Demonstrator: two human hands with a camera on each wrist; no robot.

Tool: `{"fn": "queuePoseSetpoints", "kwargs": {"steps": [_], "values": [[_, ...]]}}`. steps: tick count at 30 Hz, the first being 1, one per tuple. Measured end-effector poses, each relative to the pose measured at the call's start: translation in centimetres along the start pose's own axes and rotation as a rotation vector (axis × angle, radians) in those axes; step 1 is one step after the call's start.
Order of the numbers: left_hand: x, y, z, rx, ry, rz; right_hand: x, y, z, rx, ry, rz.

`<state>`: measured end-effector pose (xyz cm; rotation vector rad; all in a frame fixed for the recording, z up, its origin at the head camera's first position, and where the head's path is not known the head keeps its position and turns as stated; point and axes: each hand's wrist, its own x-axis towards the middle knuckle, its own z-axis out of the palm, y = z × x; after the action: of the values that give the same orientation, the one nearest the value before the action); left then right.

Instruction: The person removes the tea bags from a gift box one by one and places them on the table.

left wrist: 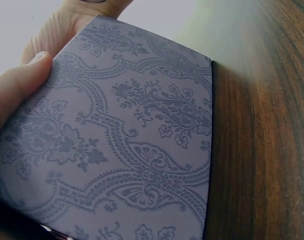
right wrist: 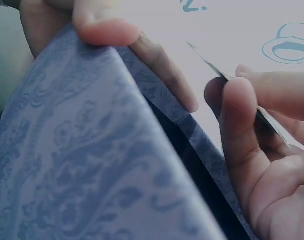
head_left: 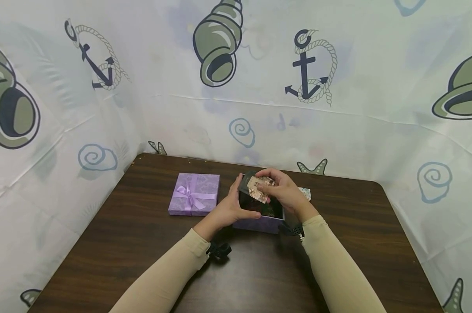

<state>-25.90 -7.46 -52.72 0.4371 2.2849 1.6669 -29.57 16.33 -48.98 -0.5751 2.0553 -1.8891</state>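
A purple patterned gift box (head_left: 258, 224) stands without its lid on the table, its inside dark. My left hand (head_left: 229, 208) grips the box at its left side, the thumb along the near rim and the fingers toward the far side. Over the box's opening, my right hand (head_left: 284, 191) pinches a small patterned card (head_left: 258, 188) between thumb and fingers. The card (right wrist: 264, 117) looks thin and edge-on in the right wrist view. Close up in the left wrist view is a paisley-patterned outer wall of the box (left wrist: 141, 135).
To the left of the box lies its purple lid (head_left: 194, 194) with a ribbon bow. A light patterned piece (head_left: 305, 193) shows behind my right wrist. The dark wood table (head_left: 150, 243) ends at a printed curtain (head_left: 267, 130) behind.
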Motion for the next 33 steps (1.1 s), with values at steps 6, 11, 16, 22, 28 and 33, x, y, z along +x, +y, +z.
{"fn": "queuePoseSetpoints", "kwargs": {"steps": [6, 11, 16, 22, 28, 33], "values": [[-0.1, 0.2, -0.1, 0.027, 0.006, 0.006, -0.6, 0.0, 0.6, 0.018, 0.112, -0.070], [-0.1, 0.2, -0.2, 0.035, -0.006, 0.010, -1.5, -0.1, 1.1, 0.018, 0.233, -0.129], [-0.1, 0.2, -0.1, 0.037, -0.009, 0.010, -2.9, 0.0, 0.7, 0.023, 0.320, -0.178], [-0.1, 0.3, -0.1, 0.049, -0.007, 0.003, -4.6, 1.1, -0.8, 0.029, 0.418, -0.194], [-0.1, 0.3, -0.1, 0.063, -0.008, 0.006, -6.2, 2.3, -2.7, -0.008, 0.537, -0.196], [-0.2, 0.4, -0.1, 0.060, -0.013, 0.007, -7.9, 3.5, -4.3, 0.002, 0.615, -0.193]]}}
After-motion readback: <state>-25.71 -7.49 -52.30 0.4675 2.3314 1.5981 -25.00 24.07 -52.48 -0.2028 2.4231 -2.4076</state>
